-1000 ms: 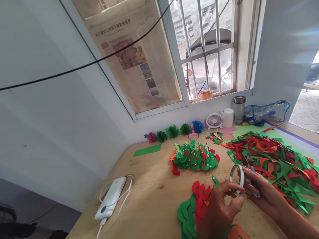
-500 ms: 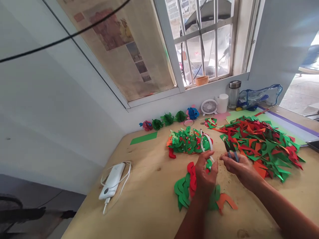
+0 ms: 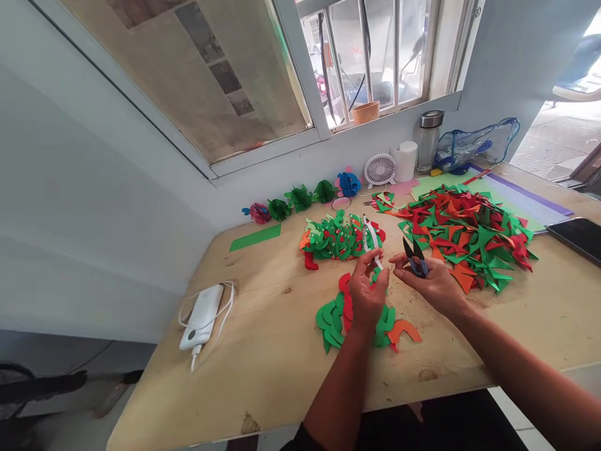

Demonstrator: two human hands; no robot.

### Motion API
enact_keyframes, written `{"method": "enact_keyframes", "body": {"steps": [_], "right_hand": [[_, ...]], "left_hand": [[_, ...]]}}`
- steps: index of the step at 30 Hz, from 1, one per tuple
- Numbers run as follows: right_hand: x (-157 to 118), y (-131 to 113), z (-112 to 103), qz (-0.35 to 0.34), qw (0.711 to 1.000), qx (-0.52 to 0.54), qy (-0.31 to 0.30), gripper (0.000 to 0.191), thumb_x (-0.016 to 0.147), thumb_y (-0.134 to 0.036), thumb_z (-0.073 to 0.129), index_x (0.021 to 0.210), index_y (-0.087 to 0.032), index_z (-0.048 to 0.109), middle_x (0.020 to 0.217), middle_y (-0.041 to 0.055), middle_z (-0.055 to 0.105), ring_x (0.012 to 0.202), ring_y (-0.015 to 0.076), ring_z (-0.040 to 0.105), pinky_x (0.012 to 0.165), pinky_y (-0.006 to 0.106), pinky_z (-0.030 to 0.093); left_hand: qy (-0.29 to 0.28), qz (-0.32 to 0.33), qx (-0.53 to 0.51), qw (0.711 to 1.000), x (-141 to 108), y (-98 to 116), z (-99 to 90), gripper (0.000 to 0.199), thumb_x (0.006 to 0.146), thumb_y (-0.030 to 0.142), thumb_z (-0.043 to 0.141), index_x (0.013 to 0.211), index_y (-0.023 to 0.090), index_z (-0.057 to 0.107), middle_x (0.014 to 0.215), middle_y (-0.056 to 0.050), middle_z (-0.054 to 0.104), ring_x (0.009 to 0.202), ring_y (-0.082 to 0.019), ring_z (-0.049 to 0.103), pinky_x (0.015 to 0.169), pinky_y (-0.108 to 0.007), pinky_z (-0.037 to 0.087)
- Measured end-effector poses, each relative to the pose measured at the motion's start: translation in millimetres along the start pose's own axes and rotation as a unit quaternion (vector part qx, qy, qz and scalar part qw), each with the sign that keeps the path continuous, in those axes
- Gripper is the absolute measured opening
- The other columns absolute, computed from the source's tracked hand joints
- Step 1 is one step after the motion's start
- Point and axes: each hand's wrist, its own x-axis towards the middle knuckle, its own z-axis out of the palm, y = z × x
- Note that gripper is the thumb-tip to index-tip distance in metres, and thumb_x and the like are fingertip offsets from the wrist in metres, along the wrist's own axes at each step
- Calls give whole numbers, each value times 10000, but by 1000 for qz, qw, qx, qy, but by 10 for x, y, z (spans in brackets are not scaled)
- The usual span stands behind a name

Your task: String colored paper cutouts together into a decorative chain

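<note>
In my left hand (image 3: 367, 294) is a thin white curved strip (image 3: 373, 237), pinched by its lower end between thumb and fingers. Its exact kind is hard to make out. My right hand (image 3: 434, 283) grips small scissors (image 3: 415, 258) with dark, parted blades and blue-grey handles; the blades point up and away from me. Under and beside my left hand lies a small pile of curved green and red paper cutouts (image 3: 332, 322), with an orange arch-shaped piece (image 3: 404, 331) at its right. Behind the strip sits a heap of small, mostly green cutouts (image 3: 335, 237).
A large heap of red, green and orange paper scraps (image 3: 469, 235) covers the right side. Along the wall stand paper ornaments (image 3: 300, 198), a small white fan (image 3: 380, 170) and a glass bottle (image 3: 429, 144). A phone (image 3: 580, 238) lies far right, a white power bank (image 3: 203, 316) left.
The view has tipped downward, so the table's front edge now shows. Both hands keep hold of the strip and the scissors, close together as before.
</note>
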Motion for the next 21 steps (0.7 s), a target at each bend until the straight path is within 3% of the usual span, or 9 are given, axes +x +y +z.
{"method": "enact_keyframes", "body": {"steps": [4,13,21], "right_hand": [[0,14,40,-41,998,-46,7,256,753,-377,597,915,-187,654,639,-15,543,488,86,391,451,225,318],[7,64,46,-141,982,-128,18,98,772,-271,563,783,-184,606,672,-6,560,551,101,457,522,223,374],[2,-6,28,-44,998,-3,41,194,754,-378,614,735,-187,593,678,14,617,622,154,569,593,266,444]], "left_hand": [[-41,5,-8,999,-5,-18,-1,385,800,279,594,1172,191,551,1153,-107,606,1086,-221,571,961,-382,432],[-78,-17,-43,996,-34,-78,46,364,802,284,602,1153,197,558,1180,-107,596,1079,-223,576,952,-381,438],[-107,-12,39,993,-18,32,14,431,756,336,647,1161,206,574,1098,-80,635,978,-191,584,830,-303,454]]}}
